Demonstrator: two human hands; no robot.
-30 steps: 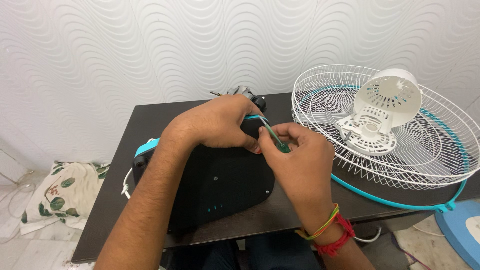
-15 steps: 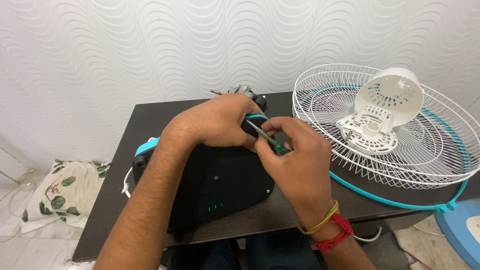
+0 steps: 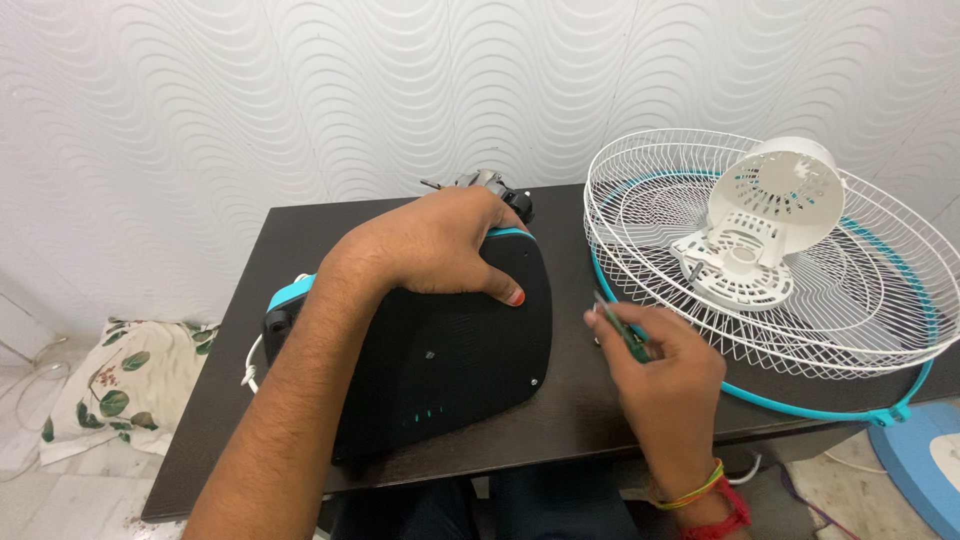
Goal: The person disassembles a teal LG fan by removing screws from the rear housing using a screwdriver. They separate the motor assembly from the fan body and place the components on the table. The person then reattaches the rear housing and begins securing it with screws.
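Dark tabletop [image 3: 300, 235], wavy white wall behind. Right hand [image 3: 655, 370], nearest, now drawn off the housing, fingers pinched on a green-handled screwdriver [image 3: 622, 330] held just beside it. Left hand [image 3: 435, 245] stays flat on the black fan base [image 3: 450, 370], fingers spread. Base: curved, teal-trimmed, mid-table. Beyond right: white fan guard [image 3: 880, 290], white motor cover [image 3: 775, 205]

A room in a home, serving as a makeshift repair spot: a small dark desk [image 3: 300, 240] stands against a wall [image 3: 300, 90] papered in white embossed waves. Left of the desk, a leaf-printed cloth [image 3: 110, 385] lies crumpled on a pale tiled floor [image 3: 40, 490]. A dismantled white fan grille [image 3: 880, 300] overhangs the desk's right end.
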